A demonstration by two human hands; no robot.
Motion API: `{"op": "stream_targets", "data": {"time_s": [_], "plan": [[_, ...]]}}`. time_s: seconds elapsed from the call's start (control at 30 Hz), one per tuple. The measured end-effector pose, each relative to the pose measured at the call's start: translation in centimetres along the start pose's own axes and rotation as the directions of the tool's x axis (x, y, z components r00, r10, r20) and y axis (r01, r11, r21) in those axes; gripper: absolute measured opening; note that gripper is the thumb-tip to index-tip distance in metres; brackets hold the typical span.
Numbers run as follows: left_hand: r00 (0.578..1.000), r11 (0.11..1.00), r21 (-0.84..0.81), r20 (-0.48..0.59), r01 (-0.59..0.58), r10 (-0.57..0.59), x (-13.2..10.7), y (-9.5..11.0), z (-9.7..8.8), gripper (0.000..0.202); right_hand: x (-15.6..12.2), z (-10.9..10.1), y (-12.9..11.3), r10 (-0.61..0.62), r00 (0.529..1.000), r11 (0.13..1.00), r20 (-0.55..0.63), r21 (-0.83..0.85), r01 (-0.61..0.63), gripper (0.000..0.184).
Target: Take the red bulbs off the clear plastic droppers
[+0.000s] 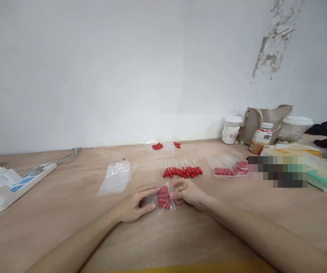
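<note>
A small clear zip-lock bag (168, 204) holding several red-headed swab-like pieces (163, 196) lies on the table between my hands. My left hand (135, 204) rests at its left side, fingers stretched out and thumb apart, touching the plastic. At the bag's red-striped zip end, my right hand (186, 194) pinches the edge between thumb and fingers. Just beyond, loose sticks with red heads (182, 172) and thin pale stems lie in a row. Flat clear zip-lock bags (114, 177) are stacked to the left. Filled bags (226, 168) with red heads lie to the right.
Two small groups of red pieces (157, 146) in clear plastic lie by the wall. A power strip (18, 189) with cables is at far left. To the right stand a paper cup (232, 131), a bottle (261, 139), a beige bag (268, 117) and a green-white packet (322, 179).
</note>
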State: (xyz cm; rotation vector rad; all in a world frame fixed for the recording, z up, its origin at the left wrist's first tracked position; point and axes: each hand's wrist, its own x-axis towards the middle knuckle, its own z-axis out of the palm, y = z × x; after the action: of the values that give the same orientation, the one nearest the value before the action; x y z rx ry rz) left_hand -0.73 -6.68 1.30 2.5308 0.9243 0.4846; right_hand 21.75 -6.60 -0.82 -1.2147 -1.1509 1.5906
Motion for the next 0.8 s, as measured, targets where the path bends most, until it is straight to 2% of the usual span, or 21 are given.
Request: {"op": "stream_targets", "data": {"time_s": [0.07, 0.13, 0.23, 0.33, 0.5, 0.63, 0.7, 0.8], "plan": [[0.999, 0.999, -0.029, -0.031, 0.029, -0.030, 0.6, 0.0, 0.1, 0.038, 0.1, 0.0, 0.3, -0.018, 1.000, 1.000, 0.002, -0.011, 0.018, 0.051], [0.996, 1.000, 0.009, -0.088, 0.002, -0.001, 1.5, 0.1, 0.3, 0.034, 0.1, 0.0, 0.4, -0.044, 0.999, 0.999, 0.015, -0.022, 0.044, 0.054], [0.975, 0.975, 0.160, -0.136, -0.152, 0.174, 3.2, 0.5, 0.6, 0.031, -0.1, 0.1, 0.3, -0.080, 0.995, 0.996, 0.056, -0.024, 0.081, 0.057], [0.932, 0.893, 0.331, -0.086, -0.306, 0.352, 4.4, 0.7, 0.8, 0.028, -0.4, 0.1, 0.2, -0.098, 0.992, 0.995, 0.083, -0.013, 0.100, 0.060], [0.842, 0.747, 0.512, -0.083, -0.424, 0.534, 5.1, 0.1, 1.3, 0.019, -0.4, 0.1, 0.3, -0.092, 0.991, 0.996, 0.099, 0.031, 0.089, 0.064], [0.802, 0.707, 0.541, -0.095, -0.456, 0.590, 5.2, -0.1, 1.9, 0.019, -0.3, 0.0, 0.4, -0.126, 0.983, 0.992, 0.137, 0.017, 0.125, 0.055], [0.802, 0.706, 0.549, -0.103, -0.447, 0.588, 5.1, -0.1, 2.0, 0.020, -0.2, -0.2, 0.5, -0.150, 0.973, 0.988, 0.173, -0.004, 0.153, 0.047], [0.826, 0.728, 0.543, -0.106, -0.419, 0.554, 5.0, 0.0, 2.0, 0.022, -0.2, -0.6, 0.6, -0.163, 0.965, 0.981, 0.205, -0.067, 0.180, 0.034]]}}
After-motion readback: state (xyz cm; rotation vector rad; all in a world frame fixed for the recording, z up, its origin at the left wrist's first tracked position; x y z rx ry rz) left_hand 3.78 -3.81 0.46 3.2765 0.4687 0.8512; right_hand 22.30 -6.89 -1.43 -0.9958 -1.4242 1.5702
